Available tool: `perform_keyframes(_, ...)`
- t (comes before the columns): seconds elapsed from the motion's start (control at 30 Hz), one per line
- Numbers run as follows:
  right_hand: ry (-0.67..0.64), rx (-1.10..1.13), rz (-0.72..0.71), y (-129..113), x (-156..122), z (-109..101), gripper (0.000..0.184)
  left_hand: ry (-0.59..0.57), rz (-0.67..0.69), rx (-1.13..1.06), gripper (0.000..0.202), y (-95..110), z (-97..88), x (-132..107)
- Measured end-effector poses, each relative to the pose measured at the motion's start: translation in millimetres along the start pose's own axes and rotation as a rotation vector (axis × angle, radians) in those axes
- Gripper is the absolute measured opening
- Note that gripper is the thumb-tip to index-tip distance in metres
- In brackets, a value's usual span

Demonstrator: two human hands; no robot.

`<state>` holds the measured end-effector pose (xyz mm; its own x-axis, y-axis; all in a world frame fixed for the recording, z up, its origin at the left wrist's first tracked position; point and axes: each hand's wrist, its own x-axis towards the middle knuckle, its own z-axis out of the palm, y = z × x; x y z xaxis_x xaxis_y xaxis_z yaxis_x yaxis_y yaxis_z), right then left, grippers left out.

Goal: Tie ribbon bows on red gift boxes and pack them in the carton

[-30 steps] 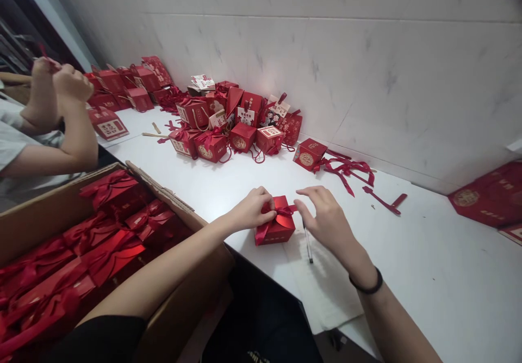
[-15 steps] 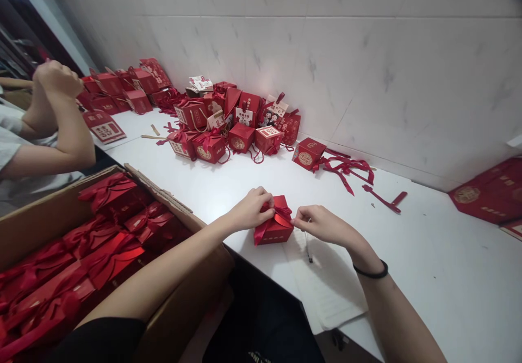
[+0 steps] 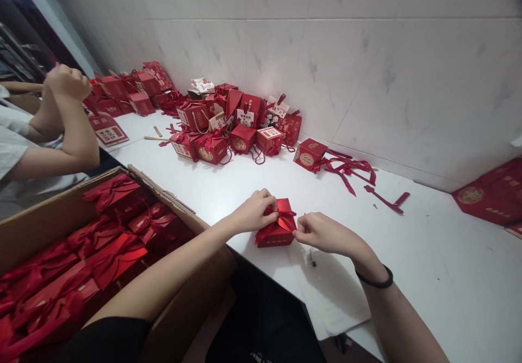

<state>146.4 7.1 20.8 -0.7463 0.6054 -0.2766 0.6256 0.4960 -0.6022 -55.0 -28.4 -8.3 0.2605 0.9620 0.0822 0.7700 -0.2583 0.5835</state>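
A small red gift box stands on the white table near its front edge, with a red ribbon tied in a bow on top. My left hand pinches the ribbon at the box's left side. From the right, my right hand pinches the ribbon's other end between thumb and finger. Beneath my right hand lies a sheet of paper, and a pen rests on it, mostly hidden by the hand.
An open cardboard carton at the left holds several ribboned red boxes. A pile of red boxes stands against the wall, with loose ribbons to its right. At far left is a co-worker's arm. A red bag lies far right.
My right hand has moved slightly lower and now covers more of the pen. The bow's loops look narrower. My left hand stays at the ribbon; the whole view has shifted slightly.
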Motion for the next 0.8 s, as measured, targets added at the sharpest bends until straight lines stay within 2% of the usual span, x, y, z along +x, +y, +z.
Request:
perform_keyframes(0.07, 0.021, 0.002, 0.002, 1.9, -0.7, -4.3, 0.032, 0.000, 0.010, -0.028, 0.009, -1.0, -2.2, 0.1)
perform_keyframes(0.17, 0.245, -0.001, -0.015, 8.9, 1.0, -10.0, 0.028, 0.010, 0.014, -0.077, 0.010, -1.8, -3.9, -0.1)
perform_keyframes(0.23, 0.394, -0.006, -0.093, 14.8, 4.8, -10.7, 0.019, 0.027, 0.012, -0.094, 0.010, -1.3, -3.8, -0.7)
perform_keyframes(0.27, 0.426, -0.007, -0.149, 17.3, 7.3, -9.7, 0.017, 0.036, 0.011, -0.099, 0.010, -0.9, -3.5, -1.0)
perform_keyframes(0.4, 0.413, -0.008, -0.297, 20.8, 18.1, -1.7, 0.006, 0.056, 0.000, -0.120, 0.010, 0.2, -2.6, -2.3)
perform_keyframes(0.6, 0.505, 0.102, -0.398, 15.9, 27.4, 5.9, 0.013, 0.090, 0.050, -0.139, 0.011, -1.3, -2.0, -2.0)
perform_keyframes(0.67, 0.511, 0.157, -0.392, 15.0, 28.9, 7.3, 0.014, 0.089, 0.061, -0.137, 0.009, -1.0, -1.9, -1.8)
perform_keyframes(0.8, 0.404, 0.364, -0.311, 13.9, 31.4, 10.9, 0.018, 0.111, 0.079, -0.152, 0.005, 1.1, -2.4, -1.6)
